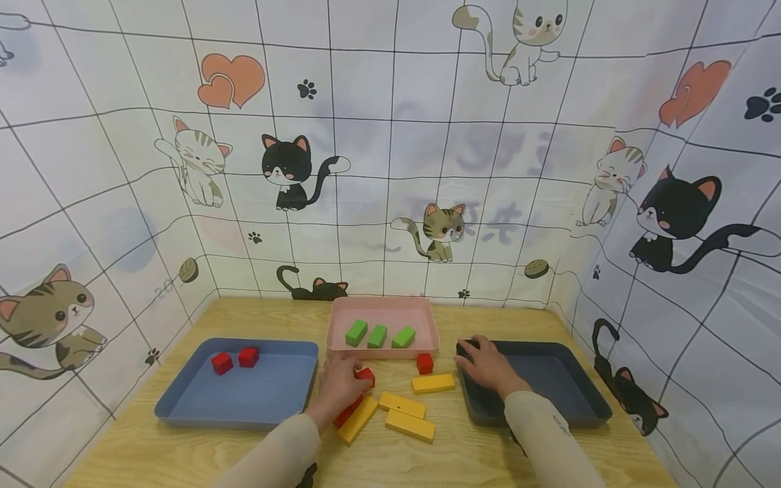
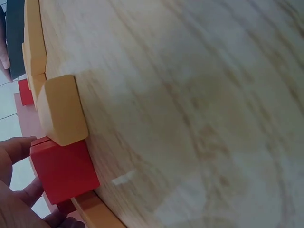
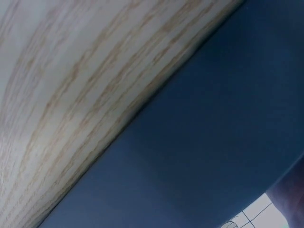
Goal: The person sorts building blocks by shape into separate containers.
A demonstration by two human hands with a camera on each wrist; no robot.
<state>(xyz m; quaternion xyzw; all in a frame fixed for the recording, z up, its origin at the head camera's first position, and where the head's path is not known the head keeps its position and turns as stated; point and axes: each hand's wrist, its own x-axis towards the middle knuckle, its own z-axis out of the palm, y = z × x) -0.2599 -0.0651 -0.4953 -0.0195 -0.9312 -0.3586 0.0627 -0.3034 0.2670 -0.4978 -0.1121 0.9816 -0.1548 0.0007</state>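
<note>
My left hand (image 1: pixel 340 385) pinches a red cube (image 1: pixel 365 376) between thumb and fingers, in the middle of the table. Under that hand lies another red block (image 1: pixel 348 411), partly hidden, beside a slanted yellow block (image 1: pixel 358 421). In the left wrist view a red block (image 2: pixel 64 171) fills the near part, with the thumb at its upper corner and fingertips below. My right hand (image 1: pixel 486 366) rests over the left rim of a dark tray (image 1: pixel 558 386), its fingers relaxed. The right wrist view shows mostly the tray's outer wall (image 3: pixel 190 137).
A blue tray (image 1: pixel 244 400) at left holds two red cubes (image 1: pixel 234 360). At the back, a pink tray (image 1: pixel 384 308) holds three green blocks (image 1: pixel 377 336). Several yellow blocks (image 1: pixel 409 425) and one red cube (image 1: pixel 424 364) lie between the trays. A cat-print curtain (image 1: pixel 366 149) encloses the table.
</note>
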